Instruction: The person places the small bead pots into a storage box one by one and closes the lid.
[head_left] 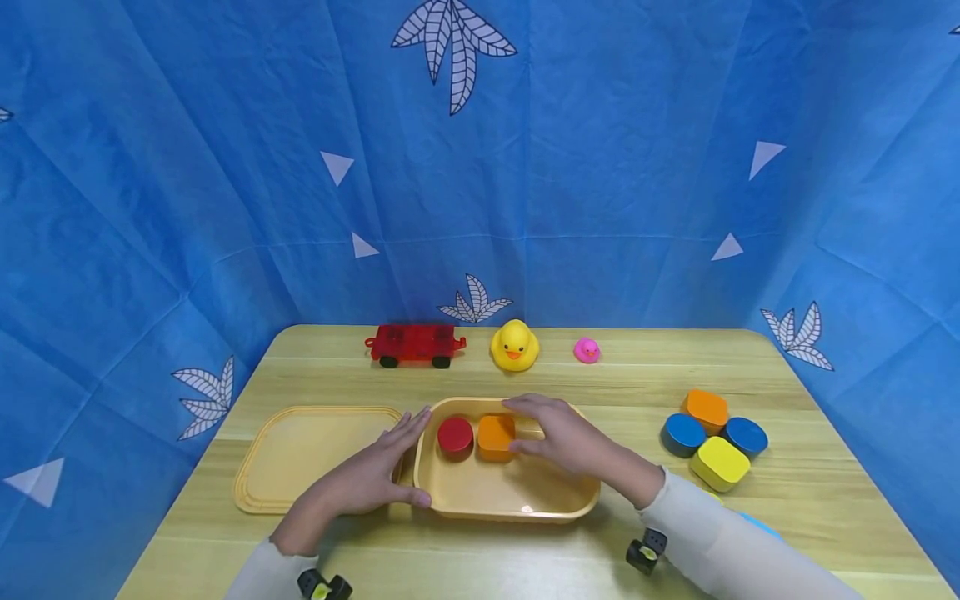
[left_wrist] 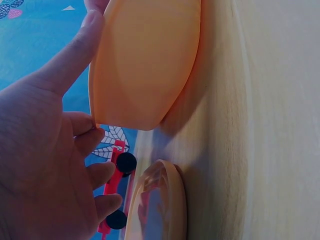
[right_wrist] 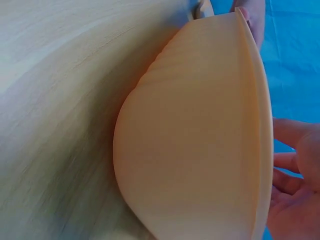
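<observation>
My left hand (head_left: 366, 475) is at the left end of a peach plastic box (head_left: 525, 500), thumb and index finger spread along its rim. The left wrist view shows thumb and a fingertip touching the box (left_wrist: 150, 65); the other fingers are loose. My right hand (head_left: 566, 437) reaches over the box's right side, with fingers and thumb apart beside an orange block (head_left: 496, 437). Its thumb tip is at that block's right edge. To the block's left a red round block (head_left: 455, 438) stands in the box. The box wall (right_wrist: 190, 130) hides both blocks in the right wrist view.
A peach lid (head_left: 315, 458) lies left of the box. Along the back stand a red toy wagon (head_left: 414, 343), a yellow duck (head_left: 514, 346) and a small pink duck (head_left: 587, 350). Several blocks, including a yellow one (head_left: 720, 463), sit at the right; my sleeve partly covers others.
</observation>
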